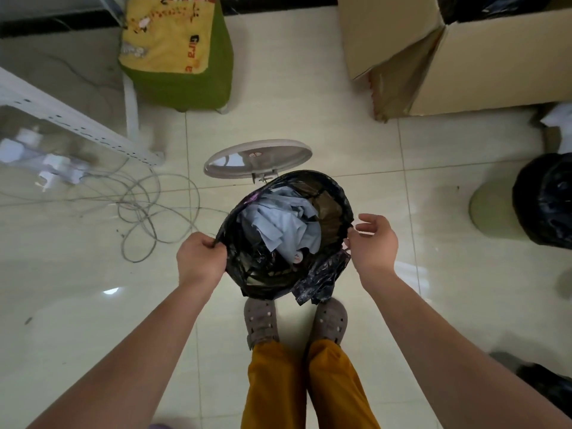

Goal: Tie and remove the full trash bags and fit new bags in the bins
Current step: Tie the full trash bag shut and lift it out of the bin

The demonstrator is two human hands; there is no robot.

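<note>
The left hand (pixel 200 258) grips the bag (pixel 244 258) rim in curled fingers. The right hand (pixel 373 239) pinches the opposite rim, other fingers loose. The full bag sits between them, lid (pixel 258 159) open beyond.

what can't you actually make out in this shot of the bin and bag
- Bin body, head view: the black trash bag folded over the rim covers it; only the open lid shows.
- Deeper contents: crumpled pale blue paper on top hides them.
- Right hand: whether its fingertips pinch the bag edge is too small to tell; the left hand clearly grips it.
- Cardboard box and second bagged bin: cut off by the frame edges.
</note>
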